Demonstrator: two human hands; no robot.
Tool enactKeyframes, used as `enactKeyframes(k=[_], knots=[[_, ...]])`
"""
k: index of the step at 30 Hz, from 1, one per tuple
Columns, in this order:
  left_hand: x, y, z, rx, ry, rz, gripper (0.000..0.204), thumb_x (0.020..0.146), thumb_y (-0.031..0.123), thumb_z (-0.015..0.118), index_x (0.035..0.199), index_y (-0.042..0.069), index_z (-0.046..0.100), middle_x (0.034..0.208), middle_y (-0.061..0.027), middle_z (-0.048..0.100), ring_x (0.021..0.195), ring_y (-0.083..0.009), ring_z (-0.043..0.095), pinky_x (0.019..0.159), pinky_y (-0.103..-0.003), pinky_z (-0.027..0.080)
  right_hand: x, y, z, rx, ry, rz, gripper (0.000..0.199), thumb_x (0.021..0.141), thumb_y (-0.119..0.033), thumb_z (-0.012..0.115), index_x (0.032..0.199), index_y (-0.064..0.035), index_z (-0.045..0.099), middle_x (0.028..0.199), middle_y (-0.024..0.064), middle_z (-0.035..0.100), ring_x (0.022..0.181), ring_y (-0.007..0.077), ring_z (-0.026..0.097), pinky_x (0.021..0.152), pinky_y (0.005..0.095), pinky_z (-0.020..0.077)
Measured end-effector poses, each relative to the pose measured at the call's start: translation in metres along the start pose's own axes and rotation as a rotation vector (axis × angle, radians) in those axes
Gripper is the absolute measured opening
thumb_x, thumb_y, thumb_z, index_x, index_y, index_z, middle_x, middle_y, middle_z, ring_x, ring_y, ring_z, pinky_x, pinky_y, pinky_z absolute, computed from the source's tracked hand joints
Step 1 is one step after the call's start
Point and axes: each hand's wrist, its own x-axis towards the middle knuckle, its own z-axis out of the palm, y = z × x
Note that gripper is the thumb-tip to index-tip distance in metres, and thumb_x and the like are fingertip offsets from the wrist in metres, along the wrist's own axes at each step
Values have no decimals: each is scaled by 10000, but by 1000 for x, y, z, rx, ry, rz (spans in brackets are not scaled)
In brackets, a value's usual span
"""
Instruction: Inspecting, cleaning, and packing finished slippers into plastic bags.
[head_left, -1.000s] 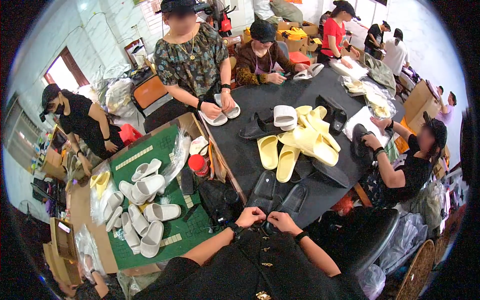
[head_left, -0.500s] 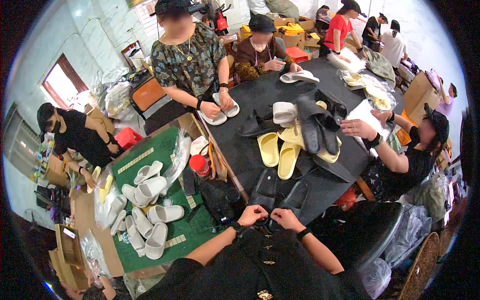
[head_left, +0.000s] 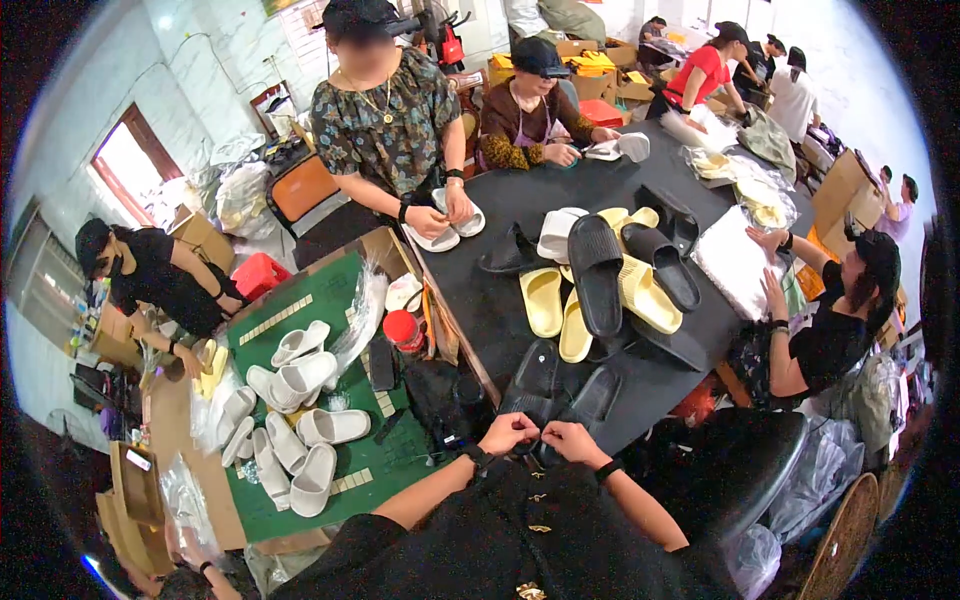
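Observation:
My left hand [head_left: 508,433] and my right hand [head_left: 570,443] are side by side at the near edge of the black table [head_left: 462,262], fingertips pinched. Whatever they pinch, if anything, is too small or hidden to make out. Just beyond my fingers lie two black slippers: one [head_left: 531,376] ahead of my left hand, the other [head_left: 594,392] ahead of my right. Farther off is a loose pile with a large black slipper [head_left: 596,270] on top, a yellow slipper [head_left: 650,296] next to it and a white slipper [head_left: 560,236] behind.
Grey-white slippers [head_left: 313,480] cover a green mat [head_left: 265,345] at left, near a red-lidded jar [head_left: 402,330]. Co-workers stand or sit around the table; one at right reaches over a white plastic packet [head_left: 735,262]. A black chair [head_left: 745,465] stands at my right.
The black slippers on the pile have come down and lie apart among the yellow ones. The right co-worker's hands have drawn back to the white packet. My hands have hardly moved.

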Motion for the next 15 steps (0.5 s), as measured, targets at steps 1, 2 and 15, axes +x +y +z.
enactKeyframes(k=[1,2,15], knots=[[0,-1,-1,-9,1,3,135,823,106,658,873,-3,597,813,-63,647,718,-107,599,644,-241,489,2,-2,1,14,-9,-13,139,822,-157,590,886,-35,612,747,133,632,678,249,631,616,328,480],[1,-1,-2,-17,2,8,132,822,103,658,874,-1,596,813,-62,647,720,-108,600,645,-237,486,2,-3,1,25,8,-48,139,825,-159,588,880,-33,610,713,120,626,638,224,624,592,318,475],[0,-8,4,86,42,106,116,812,121,671,822,14,628,739,-26,625,693,-86,562,617,-243,451,0,19,6,69,-49,177,175,816,-216,619,896,-61,635,721,138,622,630,255,612,601,332,476]])
